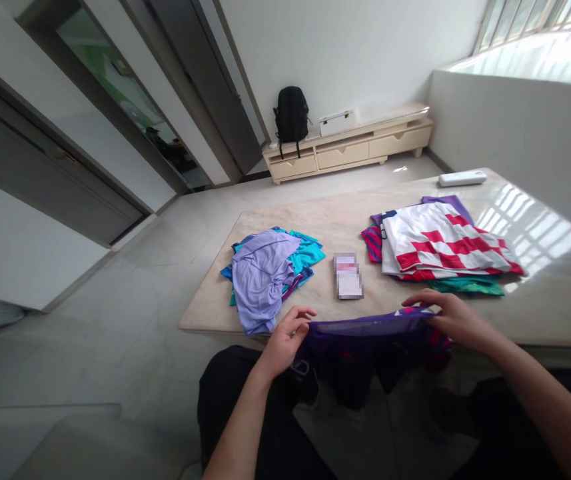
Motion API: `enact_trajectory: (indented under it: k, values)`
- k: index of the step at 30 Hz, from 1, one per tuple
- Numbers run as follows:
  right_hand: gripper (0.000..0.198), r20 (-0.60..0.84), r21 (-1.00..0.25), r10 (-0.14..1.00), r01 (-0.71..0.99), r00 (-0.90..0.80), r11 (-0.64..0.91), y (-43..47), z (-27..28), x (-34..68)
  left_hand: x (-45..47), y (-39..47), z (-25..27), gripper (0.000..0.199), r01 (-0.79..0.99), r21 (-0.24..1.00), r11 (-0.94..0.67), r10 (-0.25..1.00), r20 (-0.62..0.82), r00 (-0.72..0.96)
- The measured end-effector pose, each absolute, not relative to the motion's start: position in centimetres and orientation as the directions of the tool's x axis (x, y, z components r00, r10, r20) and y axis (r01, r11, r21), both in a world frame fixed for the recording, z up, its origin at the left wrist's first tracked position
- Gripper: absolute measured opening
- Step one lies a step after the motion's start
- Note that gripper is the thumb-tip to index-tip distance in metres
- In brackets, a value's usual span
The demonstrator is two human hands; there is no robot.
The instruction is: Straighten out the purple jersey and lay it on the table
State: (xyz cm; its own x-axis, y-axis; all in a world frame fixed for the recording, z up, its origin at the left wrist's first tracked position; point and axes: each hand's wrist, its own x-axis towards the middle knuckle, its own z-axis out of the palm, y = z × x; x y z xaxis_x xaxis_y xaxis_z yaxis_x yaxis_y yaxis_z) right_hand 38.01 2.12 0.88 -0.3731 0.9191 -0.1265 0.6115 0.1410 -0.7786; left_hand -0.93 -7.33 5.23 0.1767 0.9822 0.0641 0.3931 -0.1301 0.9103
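My left hand (pixel 285 341) and my right hand (pixel 452 319) each pinch one end of a purple garment (pixel 365 347). Its top edge is stretched flat between them at the near edge of the marble table (pixel 540 287), and the rest hangs down over my lap. To the left lies a loose pile of clothes (pixel 270 270) with a lilac piece on top of turquoise ones. To the right is a folded stack (pixel 440 247) topped by a red-and-white checked shirt.
A small blurred card or phone (pixel 348 275) lies in the table's middle. A white remote (pixel 462 178) rests at the far edge. Beyond stand a low cabinet (pixel 350 150) with a black backpack (pixel 291 115), and sliding doors on the left.
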Motion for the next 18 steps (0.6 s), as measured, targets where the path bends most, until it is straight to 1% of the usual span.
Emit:
enact_trajectory:
  k: [2, 4, 7, 9, 11, 15, 18]
  values:
    - [0.034, -0.092, -0.849, 0.898, 0.505, -0.430, 0.155, 2.0, 1.7, 37.9, -0.9, -7.5, 4.4, 0.054, 0.453, 0.882, -0.131, 0.990, 0.093, 0.106]
    - [0.029, -0.101, -0.906, 0.882, 0.409, -0.460, 0.110, 1.8, 2.1, 37.8, -0.9, -7.6, 3.6, 0.055, 0.481, 0.871, -0.094, 0.995, 0.092, 0.028]
    - [0.033, -0.155, -0.935, 0.848, 0.352, -0.507, 0.040, 1.8, 2.3, 37.8, -0.9, -7.6, 2.9, 0.052, 0.506, 0.860, -0.069, 0.990, 0.120, -0.069]
    - [0.040, -0.138, -0.930, 0.851, 0.362, -0.506, 0.064, 1.7, 2.2, 37.9, -0.7, -7.5, 2.8, 0.046, 0.518, 0.852, -0.072, 0.985, 0.144, -0.099]
    - [0.043, -0.075, -0.904, 0.881, 0.404, -0.467, 0.137, 1.6, 2.0, 38.0, -0.4, -7.4, 2.8, 0.040, 0.531, 0.844, -0.080, 0.981, 0.162, -0.110]
    - [0.042, 0.058, -0.820, 0.925, 0.511, -0.375, 0.258, 1.4, 1.7, 38.1, 0.5, -7.5, 2.5, 0.030, 0.556, 0.827, -0.083, 0.974, 0.186, -0.131]
    - [0.035, 0.129, -0.764, 0.956, 0.589, -0.262, 0.264, 1.4, 1.4, 38.0, 1.1, -7.4, 2.3, 0.026, 0.569, 0.818, -0.084, 0.969, 0.201, -0.145]
